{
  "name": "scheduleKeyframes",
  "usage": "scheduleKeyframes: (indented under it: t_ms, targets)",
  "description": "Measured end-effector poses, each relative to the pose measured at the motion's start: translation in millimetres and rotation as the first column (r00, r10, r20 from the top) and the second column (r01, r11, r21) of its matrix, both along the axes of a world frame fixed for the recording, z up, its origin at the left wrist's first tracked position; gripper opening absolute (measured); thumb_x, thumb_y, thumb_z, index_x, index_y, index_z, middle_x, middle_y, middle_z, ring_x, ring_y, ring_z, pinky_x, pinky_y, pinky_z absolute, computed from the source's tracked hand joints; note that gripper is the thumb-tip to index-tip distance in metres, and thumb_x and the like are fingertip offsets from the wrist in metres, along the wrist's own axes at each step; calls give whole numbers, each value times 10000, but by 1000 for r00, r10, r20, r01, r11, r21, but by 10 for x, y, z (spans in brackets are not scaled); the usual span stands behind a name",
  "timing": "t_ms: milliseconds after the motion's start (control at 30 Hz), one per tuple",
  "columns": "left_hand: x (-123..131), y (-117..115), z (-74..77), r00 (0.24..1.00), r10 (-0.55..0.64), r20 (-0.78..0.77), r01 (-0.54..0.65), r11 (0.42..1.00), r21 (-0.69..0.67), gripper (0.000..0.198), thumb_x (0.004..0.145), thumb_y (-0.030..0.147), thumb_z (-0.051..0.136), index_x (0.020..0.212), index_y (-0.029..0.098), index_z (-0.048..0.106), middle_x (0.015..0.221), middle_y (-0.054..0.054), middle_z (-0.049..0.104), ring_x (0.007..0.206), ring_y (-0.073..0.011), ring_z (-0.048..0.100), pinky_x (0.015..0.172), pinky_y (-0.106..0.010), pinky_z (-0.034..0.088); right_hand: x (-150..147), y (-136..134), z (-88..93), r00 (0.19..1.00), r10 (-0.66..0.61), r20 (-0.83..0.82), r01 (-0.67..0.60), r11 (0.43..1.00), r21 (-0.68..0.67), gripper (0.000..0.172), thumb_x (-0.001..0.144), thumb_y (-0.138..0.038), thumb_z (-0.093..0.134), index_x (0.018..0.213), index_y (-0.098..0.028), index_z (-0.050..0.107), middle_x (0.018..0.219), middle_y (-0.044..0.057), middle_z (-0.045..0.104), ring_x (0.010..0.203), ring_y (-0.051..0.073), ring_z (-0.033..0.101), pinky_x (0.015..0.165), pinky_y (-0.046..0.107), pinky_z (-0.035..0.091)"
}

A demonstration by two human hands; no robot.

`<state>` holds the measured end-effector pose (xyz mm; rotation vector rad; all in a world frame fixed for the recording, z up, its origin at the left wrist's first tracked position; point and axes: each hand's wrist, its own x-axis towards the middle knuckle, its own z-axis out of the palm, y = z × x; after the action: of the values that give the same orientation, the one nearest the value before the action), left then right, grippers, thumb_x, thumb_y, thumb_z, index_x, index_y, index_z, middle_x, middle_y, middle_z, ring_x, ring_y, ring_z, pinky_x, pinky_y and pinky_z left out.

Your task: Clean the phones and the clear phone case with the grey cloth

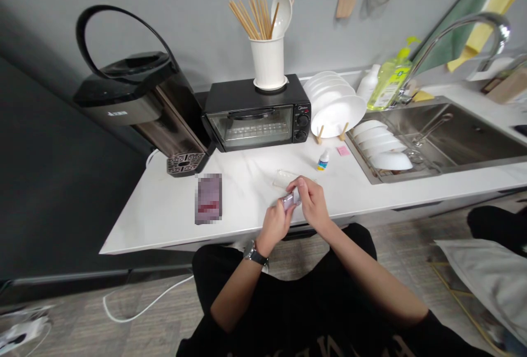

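My left hand [275, 226], below a wrist with a watch, is closed on a small shiny purplish object [287, 201] near the counter's front edge. Fingers of my right hand [313, 203] are pressed together at the object's right end, where something clear shows. Just behind the hands a clear plastic piece [284, 178] lies on the white counter [247, 181]. A small white bottle [323, 160] with a blue and yellow label stands further back, beside a pink note [343, 151]. To the left lies a blurred-out purple rectangular item [209, 199].
A black toaster oven [257, 121] carries a white holder [268, 63] of chopsticks. Left of it stands a tall dispenser [152, 104]. White plates [337, 112], bowls [382, 145] and a sink [453, 143] are at the right. Grey fabric [486, 274] shows at lower right.
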<state>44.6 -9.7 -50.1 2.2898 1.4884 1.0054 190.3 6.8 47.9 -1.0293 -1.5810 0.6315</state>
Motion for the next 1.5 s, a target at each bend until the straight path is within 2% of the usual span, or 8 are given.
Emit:
scheduleKeyframes:
  t_ms: [133,333,500,633,933,1100,1267,1500]
  targets:
    - [-21,36,-30,997,-20,-78,22,999,26,272,1049,314,403,1100,107,572,765,-120,706,657,-260,698,589,-344,527,-26,-22,109,966,24,258,-67,984,163,414,1112,-328,367,968,-210,736,911,59,699,888,210,629,810,350,476]
    - [-39,76,-64,985,-97,-142,112,989,96,282,1008,225,362,1047,120,620,855,-142,722,850,-292,720,757,-428,585,12,47,271,653,-21,757,-362,869,337,294,1073,-310,503,919,-190,724,856,51,680,838,220,575,820,383,421]
    - [-9,13,20,996,-23,-89,30,996,81,342,1079,330,345,1142,78,567,816,-163,724,672,-280,711,586,-362,533,92,71,93,951,102,293,-135,986,93,493,1117,-393,334,887,-189,719,838,61,695,783,194,631,739,331,461]
    - [5,-4,39,999,-4,-48,7,999,51,313,1081,381,387,1117,118,552,813,-147,730,670,-270,724,573,-333,517,14,26,-19,990,50,-134,-68,989,-135,577,1120,-444,282,844,-205,728,725,29,677,703,184,655,685,311,490]
    - [-41,71,-41,983,-61,-175,75,994,75,280,1035,280,356,958,147,590,719,-130,697,623,-257,684,581,-361,535,-2,15,156,749,-44,661,-263,896,357,301,1069,-337,516,958,-206,763,837,55,712,834,219,592,785,384,425]
    - [-17,32,17,991,-18,-135,27,997,66,309,1074,327,333,1081,116,559,707,-115,694,597,-256,690,547,-329,503,-28,15,69,974,48,220,-85,984,159,455,1105,-408,385,956,-200,761,915,74,733,860,204,642,794,351,489]
    - [-8,4,29,1000,2,-18,-2,1000,7,286,1079,391,374,1119,150,522,802,-122,717,651,-254,713,565,-315,502,-86,16,16,983,44,-179,-69,988,-138,588,1098,-540,308,945,-202,765,771,50,701,717,189,672,672,316,525]
    - [-28,80,-71,997,-77,2,77,997,14,270,967,204,456,1188,94,565,921,-193,723,890,-325,712,772,-442,568,-152,-45,178,782,-93,616,-156,928,338,270,1066,-286,514,976,-236,764,942,59,738,992,247,631,1073,462,422]
